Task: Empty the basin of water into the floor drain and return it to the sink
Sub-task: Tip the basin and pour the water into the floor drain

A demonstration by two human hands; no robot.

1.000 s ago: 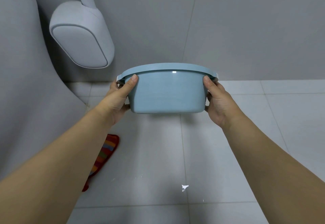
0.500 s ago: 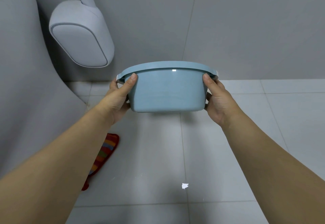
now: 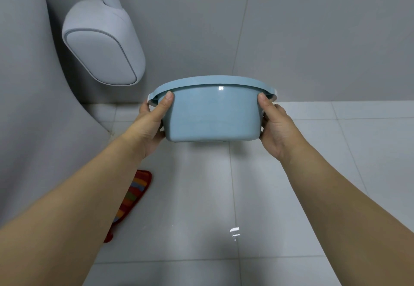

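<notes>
Basin (image 3: 211,115), pale blue plastic, round, held in mid-air above the floor (image 3: 201,196), centre frame; its mouth is tipped away from the camera toward 12 o'clock, so the near side wall and the edge of the base face the viewer and the inside is hidden; contents cannot be told; rim runs level from 9 to 3 o'clock, with a small lug showing at each end.

Left hand (image 3: 153,121) grips the basin at its 9 o'clock side: thumb laid up the near wall to just under the rim, fingers curled round behind, mostly hidden; right hand (image 3: 274,124) grips the 3 o'clock side the same way, thumb tip at the rim, fingers wrapped behind; both forearms reach in from the lower corners.

Edges and room: grey tiled wall (image 3: 313,34) stands beyond the basin at 12 o'clock, meeting the floor just behind the rim line; a grey rounded fixture (image 3: 100,48) hangs on the wall at 10 o'clock, apart from the basin; a curved grey surface (image 3: 29,106) fills the 9 o'clock side; pale glossy floor tiles lie open from 3 through 6 o'clock; a striped red mat (image 3: 132,198) lies on the floor at 7 o'clock, partly behind the left forearm.
</notes>
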